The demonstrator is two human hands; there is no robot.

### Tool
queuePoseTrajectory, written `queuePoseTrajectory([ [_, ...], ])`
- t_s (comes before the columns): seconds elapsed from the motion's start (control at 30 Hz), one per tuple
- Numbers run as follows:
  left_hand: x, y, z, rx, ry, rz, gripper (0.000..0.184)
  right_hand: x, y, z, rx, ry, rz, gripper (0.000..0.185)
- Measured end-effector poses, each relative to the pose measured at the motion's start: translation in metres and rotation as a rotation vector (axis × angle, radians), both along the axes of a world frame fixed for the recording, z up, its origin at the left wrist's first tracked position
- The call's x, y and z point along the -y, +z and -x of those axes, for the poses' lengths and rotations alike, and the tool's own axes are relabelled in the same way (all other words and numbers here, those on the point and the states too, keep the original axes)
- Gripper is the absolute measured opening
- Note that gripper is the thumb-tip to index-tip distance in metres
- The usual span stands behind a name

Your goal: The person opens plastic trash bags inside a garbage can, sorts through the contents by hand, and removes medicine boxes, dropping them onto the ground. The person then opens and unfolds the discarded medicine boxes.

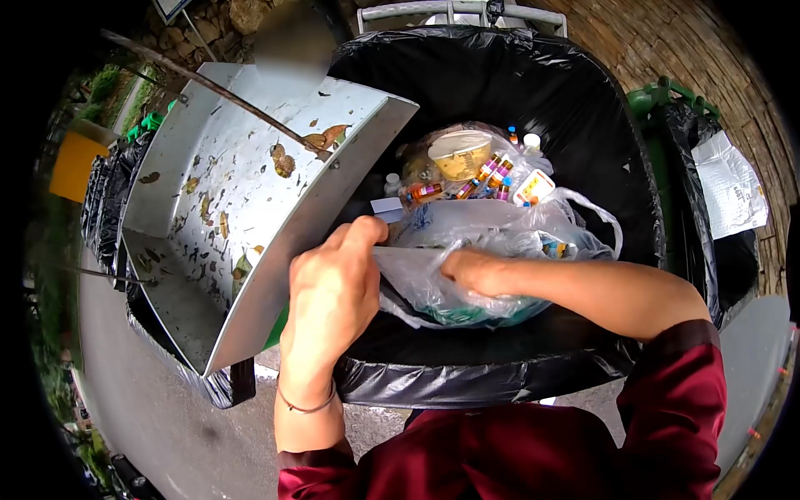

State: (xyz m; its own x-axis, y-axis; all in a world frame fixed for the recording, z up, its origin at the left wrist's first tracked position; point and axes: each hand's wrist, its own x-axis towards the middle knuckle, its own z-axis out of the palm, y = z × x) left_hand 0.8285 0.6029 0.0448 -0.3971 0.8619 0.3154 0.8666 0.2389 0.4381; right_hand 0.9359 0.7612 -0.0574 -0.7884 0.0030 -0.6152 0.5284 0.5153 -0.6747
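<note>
A translucent plastic bag (500,225) lies in a large bin lined with black plastic (575,100). My left hand (342,267) is closed on the bag's left edge, beside the metal tray. My right hand (475,272) reaches into the bag's opening from the right; its fingers are hidden by the plastic. Behind the hands are several small brown bottles (500,172), a round container with yellowish contents (460,155), a white bottle with an orange label (533,188) and a small white box (387,208).
A metal tray (308,200) with dry leaves leans at the left, a rusty rod (217,92) across it. Another black-lined bin (692,167) with a flattened white package (729,185) stands at the right. A yellow box (77,160) is at the far left.
</note>
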Motion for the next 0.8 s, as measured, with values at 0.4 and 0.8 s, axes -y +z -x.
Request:
queuePoseTrajectory([
  [0.4,0.022,0.011,0.018,0.550,-0.629,-0.140,0.014,-0.062,0.049,0.007,0.061,-0.131,-0.197,0.010],
  [0.8,0.012,-0.011,-0.033,0.593,-1.510,0.477,0.013,0.047,-0.064,0.070,-0.008,0.023,-0.313,0.063],
])
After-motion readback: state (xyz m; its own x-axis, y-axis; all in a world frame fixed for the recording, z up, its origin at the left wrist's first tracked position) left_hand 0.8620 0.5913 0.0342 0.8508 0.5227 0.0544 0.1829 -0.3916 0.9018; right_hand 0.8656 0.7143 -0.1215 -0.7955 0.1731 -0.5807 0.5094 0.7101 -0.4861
